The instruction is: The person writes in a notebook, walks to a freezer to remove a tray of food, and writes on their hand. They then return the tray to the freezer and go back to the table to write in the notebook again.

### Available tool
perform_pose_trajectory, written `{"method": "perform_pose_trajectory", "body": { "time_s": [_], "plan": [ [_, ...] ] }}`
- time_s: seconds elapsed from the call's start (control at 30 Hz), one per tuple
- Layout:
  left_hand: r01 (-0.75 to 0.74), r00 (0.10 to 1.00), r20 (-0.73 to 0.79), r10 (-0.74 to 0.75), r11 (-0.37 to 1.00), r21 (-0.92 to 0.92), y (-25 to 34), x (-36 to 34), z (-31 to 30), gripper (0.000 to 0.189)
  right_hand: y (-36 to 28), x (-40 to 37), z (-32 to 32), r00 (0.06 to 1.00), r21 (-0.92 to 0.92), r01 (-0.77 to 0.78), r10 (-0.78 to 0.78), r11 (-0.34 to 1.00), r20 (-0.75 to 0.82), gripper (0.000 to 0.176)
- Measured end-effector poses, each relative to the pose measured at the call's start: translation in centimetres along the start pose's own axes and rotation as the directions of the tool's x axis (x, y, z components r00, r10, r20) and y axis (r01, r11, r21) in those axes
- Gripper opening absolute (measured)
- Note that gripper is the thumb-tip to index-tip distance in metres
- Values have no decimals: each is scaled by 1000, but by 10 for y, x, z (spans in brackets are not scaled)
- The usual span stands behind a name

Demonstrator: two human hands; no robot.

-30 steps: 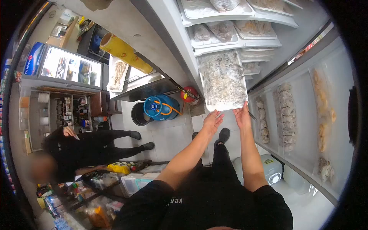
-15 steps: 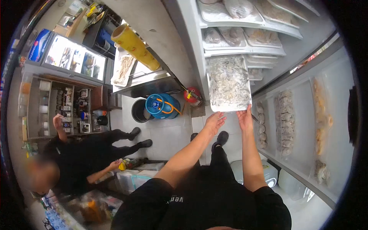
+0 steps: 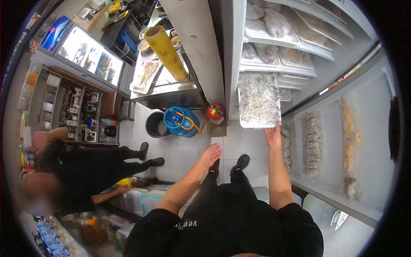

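Note:
A white tray (image 3: 252, 126) of pale, shredded-looking food under clear wrap juts out of the open upright freezer (image 3: 236, 47), partly inside on its middle level. My right hand (image 3: 273, 136) grips the tray's near right corner, some fingers hidden beneath it. Away from the tray, to its left, my left hand (image 3: 211, 155) is empty over the floor, fingers stretched out. Other wrapped trays (image 3: 295, 68) fill the levels above and beside this one.
The freezer door (image 3: 329, 167) stands open at right, with bagged food (image 3: 314, 143) in its racks. A blue gas cylinder (image 3: 182, 122), black bin (image 3: 155, 124) and red extinguisher (image 3: 215, 113) stand left. A steel counter (image 3: 171, 88) holds a yellow wrap roll (image 3: 166, 53). A co-worker (image 3: 77, 171) is at left.
My left hand has left the tray's front edge and moved left and down. My right hand still holds the corner. The view has shifted slightly, and the co-worker's raised arm has moved.

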State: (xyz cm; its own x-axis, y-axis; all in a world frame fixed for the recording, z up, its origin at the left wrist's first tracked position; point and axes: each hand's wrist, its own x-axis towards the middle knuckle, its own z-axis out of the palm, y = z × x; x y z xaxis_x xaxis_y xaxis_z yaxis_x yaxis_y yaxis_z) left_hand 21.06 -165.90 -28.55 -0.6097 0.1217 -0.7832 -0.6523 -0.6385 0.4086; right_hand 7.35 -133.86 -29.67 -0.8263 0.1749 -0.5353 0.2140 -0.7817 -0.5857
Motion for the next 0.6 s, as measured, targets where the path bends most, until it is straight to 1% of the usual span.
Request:
{"method": "perform_pose_trajectory", "body": {
  "time_s": [0.03, 0.07, 0.1, 0.13, 0.2, 0.23, 0.3, 0.37, 0.5, 0.6],
  "plan": [
    [0, 1000, 7, 0, 1000, 2, 2, -8, -12, 43, 0, 0, 1, 1000, -6, 3, -3, 1000, -29, 59],
    [10, 999, -52, -11, 1000, -25, 3, -14, -23, 41, 0, 0, 2, 998, -12, 5, -6, 1000, -58, 60],
    [18, 994, -111, -24, 998, -53, 5, -21, -31, 39, 1, 1, 2, 998, -12, 12, -13, 1000, -58, 60],
    [20, 994, -106, -25, 998, -52, 6, -27, -40, 39, 2, 3, 1, 999, -4, 7, -7, 1000, -41, 61],
    [9, 987, -160, -22, 996, -85, 9, -37, -51, 36, 3, 5, 0, 1000, 0, 5, -5, 1000, -26, 62],
    [11, 987, -157, -24, 996, -88, 11, -40, -55, 36, 5, 6, 0, 999, 9, 5, -4, 1000, -46, 62],
    [-38, 984, -177, 8, 986, -163, 14, -46, -60, 33, 5, 6, 0, 998, 16, 4, -3, 1000, -68, 63],
    [-42, 983, -181, 9, 983, -178, 20, -46, -63, 33, 4, 5, 2, 996, 19, -12, 14, 1000, -85, 63],
    [-63, 984, -179, 25, 976, -207, 29, -39, -61, 31, 0, -2, 9, 997, 2, 42, -42, 999, -59, 66],
    [-92, 982, -182, 53, 973, -213, 33, -39, -57, 32, -7, -13, 17, 998, 5, 48, -48, 999, -49, 63]
  ]
}}
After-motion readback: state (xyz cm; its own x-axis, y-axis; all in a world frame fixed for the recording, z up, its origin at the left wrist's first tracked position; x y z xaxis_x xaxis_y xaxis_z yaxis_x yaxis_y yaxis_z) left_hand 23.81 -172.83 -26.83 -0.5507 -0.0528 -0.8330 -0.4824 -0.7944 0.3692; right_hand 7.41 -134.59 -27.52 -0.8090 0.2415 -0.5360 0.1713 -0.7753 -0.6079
